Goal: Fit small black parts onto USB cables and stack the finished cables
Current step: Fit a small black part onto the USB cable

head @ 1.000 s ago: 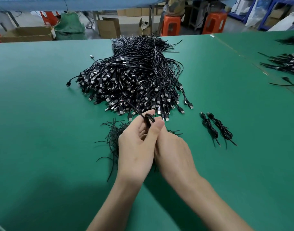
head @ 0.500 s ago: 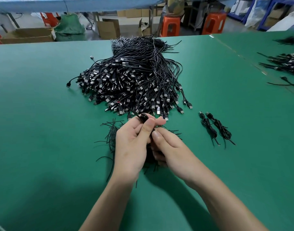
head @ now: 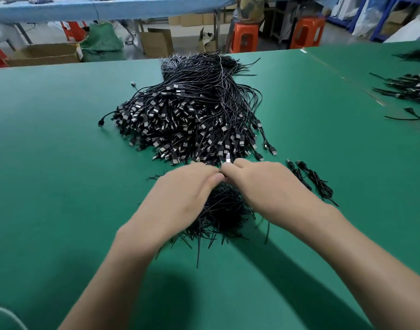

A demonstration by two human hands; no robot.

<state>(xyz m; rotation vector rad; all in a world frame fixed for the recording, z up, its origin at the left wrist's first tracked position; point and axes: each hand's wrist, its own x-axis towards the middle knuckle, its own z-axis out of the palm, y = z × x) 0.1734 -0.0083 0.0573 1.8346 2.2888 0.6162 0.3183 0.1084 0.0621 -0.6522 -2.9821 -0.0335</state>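
Bottom centre on green counter [head: 61,210]: left hand [head: 180,194] and right hand [head: 268,186] meet fingertip to fingertip over a small pile of thin black parts [head: 225,210]; grip blurred, cannot tell. Centre right, two bundled cables [head: 309,179]. Mid-frame, USB cable heap [head: 192,120]. Top: cardboard boxes [head: 42,53], orange stools [head: 244,36].

Orange stool [head: 244,36], cardboard box [head: 44,54] and green sack [head: 101,42] beyond the green table [head: 49,163]

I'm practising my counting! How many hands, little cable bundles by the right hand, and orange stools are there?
Hands: 2
Bundles: 2
Orange stools: 2
Total: 6
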